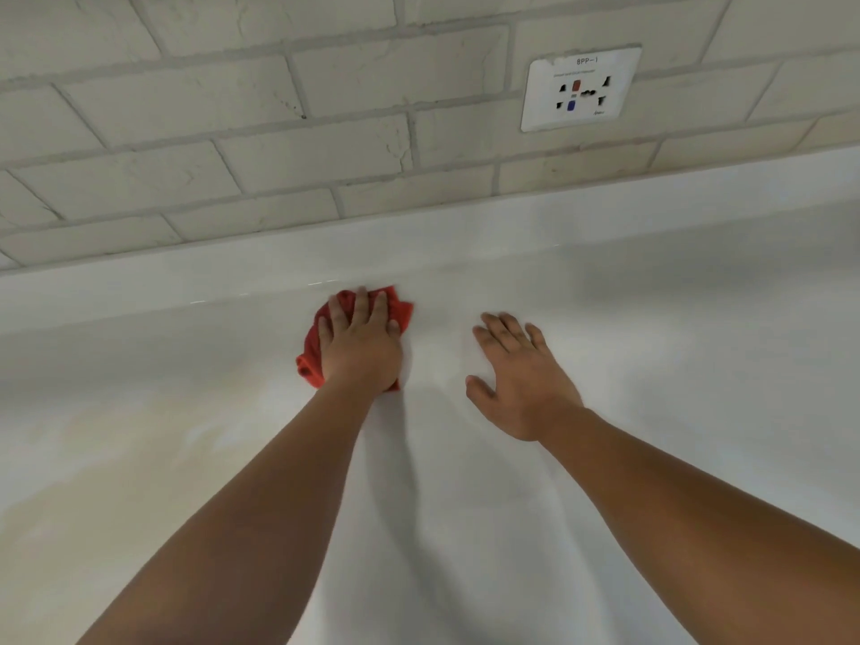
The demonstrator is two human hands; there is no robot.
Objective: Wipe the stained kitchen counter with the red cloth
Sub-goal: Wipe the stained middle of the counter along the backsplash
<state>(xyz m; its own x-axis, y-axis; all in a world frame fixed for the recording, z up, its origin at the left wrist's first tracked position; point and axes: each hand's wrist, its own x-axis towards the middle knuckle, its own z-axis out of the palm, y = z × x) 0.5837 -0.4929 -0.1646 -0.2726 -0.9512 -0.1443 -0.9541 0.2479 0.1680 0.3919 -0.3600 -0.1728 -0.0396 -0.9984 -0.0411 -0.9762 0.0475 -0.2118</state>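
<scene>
My left hand (pixel 360 344) lies flat on the red cloth (pixel 311 356), pressing it onto the white kitchen counter (pixel 675 365) near the back upstand. The bunched cloth shows around my fingers and along the hand's left side. A faint brownish stain (pixel 93 453) spreads over the counter to the left of my left forearm. My right hand (pixel 521 379) rests palm down on the bare counter to the right of the cloth, fingers spread, holding nothing.
A raised white upstand (pixel 465 235) runs along the back of the counter below a pale brick-tile wall (pixel 279 109). A white wall socket plate (pixel 581 88) sits at the upper right of the wall.
</scene>
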